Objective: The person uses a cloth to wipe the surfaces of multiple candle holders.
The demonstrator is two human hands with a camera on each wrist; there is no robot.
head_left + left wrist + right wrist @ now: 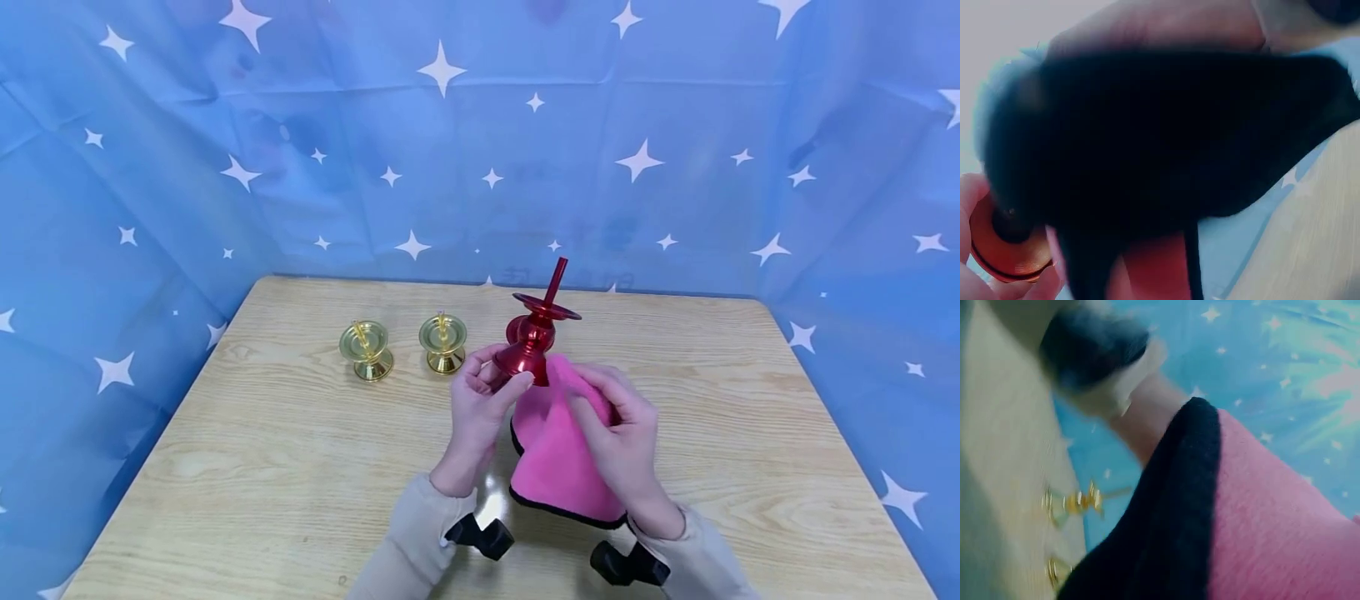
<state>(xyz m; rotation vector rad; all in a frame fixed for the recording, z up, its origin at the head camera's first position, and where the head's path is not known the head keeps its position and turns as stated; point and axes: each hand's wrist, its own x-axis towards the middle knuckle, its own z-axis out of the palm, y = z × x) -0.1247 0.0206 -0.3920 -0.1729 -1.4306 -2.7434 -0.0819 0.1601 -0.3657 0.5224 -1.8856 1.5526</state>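
Note:
My left hand (pixel 483 400) grips a shiny red metal candlestick (pixel 534 333) by its flared base, holding it tilted above the table with its thin stem pointing up and to the right. In the left wrist view, fingers curl round the rim of the candlestick's round underside (pixel 1029 253). A pink cloth (pixel 562 471) with black edging is pinched in my right hand (pixel 622 429), one fold lying against the side of the base. The cloth (pixel 1285 525) fills much of the right wrist view. A dark blurred shape covers most of the left wrist view.
Two gold candlesticks, one farther left (pixel 367 350) and one nearer the hands (pixel 442 340), stand upright on the wooden table (pixel 262 467). A blue curtain (pixel 360 125) with white stars hangs behind the table and along its sides.

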